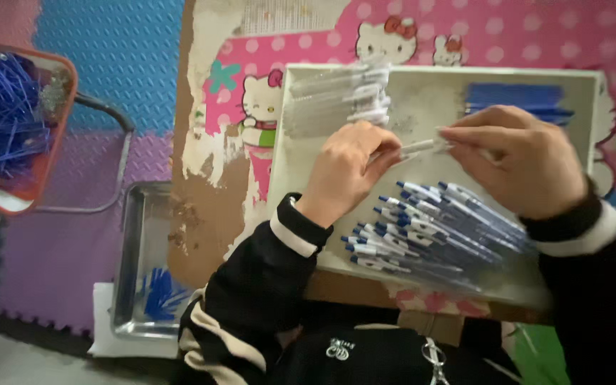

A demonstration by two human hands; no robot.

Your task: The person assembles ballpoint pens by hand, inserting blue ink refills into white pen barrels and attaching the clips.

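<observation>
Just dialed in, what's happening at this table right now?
A person holds one white pen between the left hand and the right hand, above a shallow white tray. A pile of blue-tipped white pens lies in the tray's near part, white pen barrels in its far left corner and blue pieces at its far right. To the left sit a metal tray and an orange bin of blue refills.

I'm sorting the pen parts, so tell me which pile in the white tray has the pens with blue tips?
The pile at the near edge of the white tray, the pens with blue tips below both hands. The pile at the far left corner looks clear and white, without blue.
</observation>
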